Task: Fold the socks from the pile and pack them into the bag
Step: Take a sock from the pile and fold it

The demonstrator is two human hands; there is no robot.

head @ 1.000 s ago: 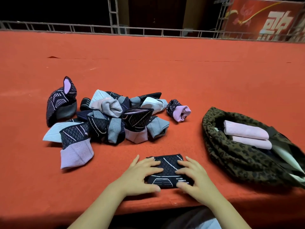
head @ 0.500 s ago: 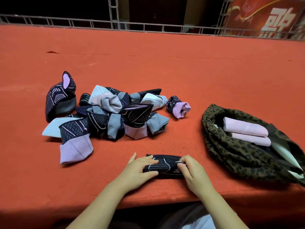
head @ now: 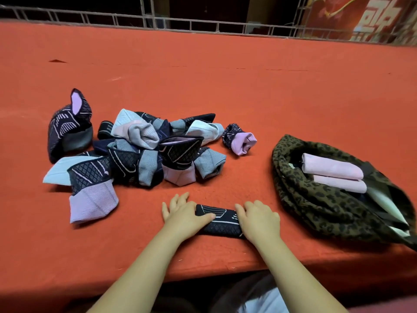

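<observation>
Both hands lay flat with fingers relaxed, the left hand [head: 184,214] and right hand [head: 259,219] pressing the ends of a folded dark sock [head: 217,221] near the red tabletop's [head: 225,86] front edge. The sock pile [head: 144,152] sat at ten o'clock from it, and the leopard-print bag [head: 316,199], holding pink rolled socks [head: 331,169], at three o'clock.

Both ends of the dark folded sock with white line pattern [head: 217,219] lie under the left hand [head: 184,214] and the right hand [head: 259,219], so its full length cannot be told. The leopard-print fabric bag [head: 316,199] runs off the right edge, and dark and pale items beneath its two pink rolled socks [head: 331,169] are too shadowed to identify. In the pile of purple, grey and black socks [head: 140,152], lower pieces are buried. The red banner [head: 365,16] is cropped and blurred.
</observation>
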